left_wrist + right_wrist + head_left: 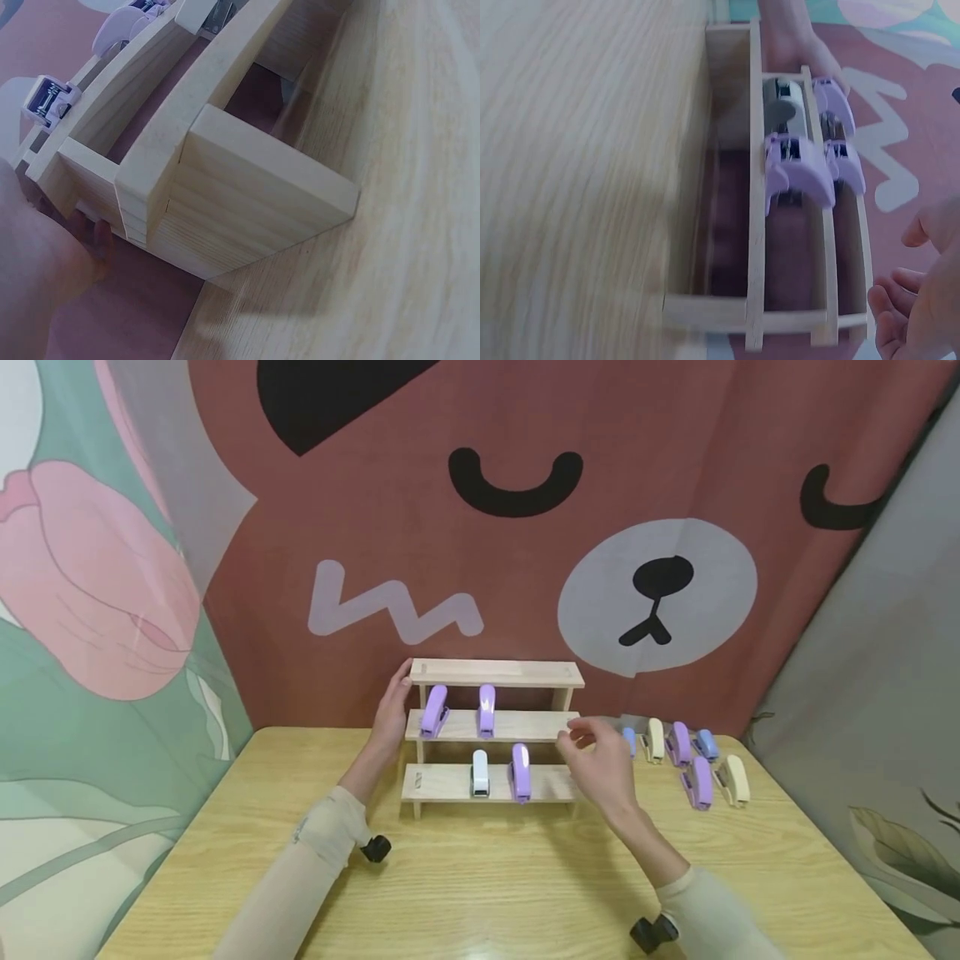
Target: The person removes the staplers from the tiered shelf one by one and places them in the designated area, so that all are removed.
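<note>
A three-tier wooden rack [497, 673] stands on the table. My left hand [392, 710] grips its left end near the top shelf; in the left wrist view, fingertips [101, 244] show beside the rack's side. Two purple staplers [487, 710] stand on the middle shelf, at the left and near the centre. The bottom shelf bears a white stapler [480, 774] and, to its right, another purple stapler [521, 772]. By the middle shelf's right end is my right hand [602, 768], its fingers loosely bent. The right wrist view shows nothing between thumb and fingers.
Right of the rack, several more staplers stand on the wooden table [480, 877]: cream [655, 741], purple [700, 783] and blue [706, 744]. A printed curtain [510, 568] hangs close behind the table.
</note>
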The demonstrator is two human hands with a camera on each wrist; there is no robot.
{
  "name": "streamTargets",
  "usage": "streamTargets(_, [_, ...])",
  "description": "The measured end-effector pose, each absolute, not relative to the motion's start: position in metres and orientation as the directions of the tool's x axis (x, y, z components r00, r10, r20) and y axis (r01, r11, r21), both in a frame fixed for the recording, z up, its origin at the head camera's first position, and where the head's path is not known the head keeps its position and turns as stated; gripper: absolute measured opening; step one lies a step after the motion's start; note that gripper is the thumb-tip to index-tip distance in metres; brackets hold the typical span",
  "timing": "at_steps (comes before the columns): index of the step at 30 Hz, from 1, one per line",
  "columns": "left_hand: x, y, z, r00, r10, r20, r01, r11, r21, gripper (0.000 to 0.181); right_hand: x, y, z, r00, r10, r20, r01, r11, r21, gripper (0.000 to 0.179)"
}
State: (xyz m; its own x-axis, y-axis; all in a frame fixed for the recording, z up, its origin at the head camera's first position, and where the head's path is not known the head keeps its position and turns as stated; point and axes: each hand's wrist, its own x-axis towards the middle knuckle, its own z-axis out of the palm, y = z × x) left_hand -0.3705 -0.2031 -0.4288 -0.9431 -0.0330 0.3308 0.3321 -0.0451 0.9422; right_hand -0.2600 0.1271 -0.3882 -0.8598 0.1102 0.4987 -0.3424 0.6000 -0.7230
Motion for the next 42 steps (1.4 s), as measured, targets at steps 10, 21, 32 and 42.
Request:
streamTargets(10, [-0.371, -0.203, -0.43, -0.935, -0.029, 0.354, 0.355, -0.042, 0.934, 0.053, -0.264, 0.09, -0.381, -0.894, 0.008, 0.448, -0.368, 0.557, -0.745, 0.025])
streamTargets(21, [-0.37, -0.205, -0.43, -0.942, -0.04, 0.334, 0.335, -0.033, 0.942, 0.052, -0.277, 0.054, -0.378, -0.908, -0.09, 0.408, -0.389, 0.542, -0.745, 0.03])
streamTargets(32, [-0.367, -0.203, -0.429, -0.944, -0.036, 0.327, 0.328, -0.039, 0.944, 0.052, -0.286, 0.04, -0.377, -0.93, -0.135, 0.343, -0.348, 0.628, -0.696, 0.047])
streamTargets(42, [-0.369, -0.204, -0.429, -0.94, -0.032, 0.339, 0.341, -0.047, 0.939, 0.051, -0.296, 0.031, -0.378, -0.928, -0.136, 0.346, -0.346, 0.656, -0.671, 0.043])
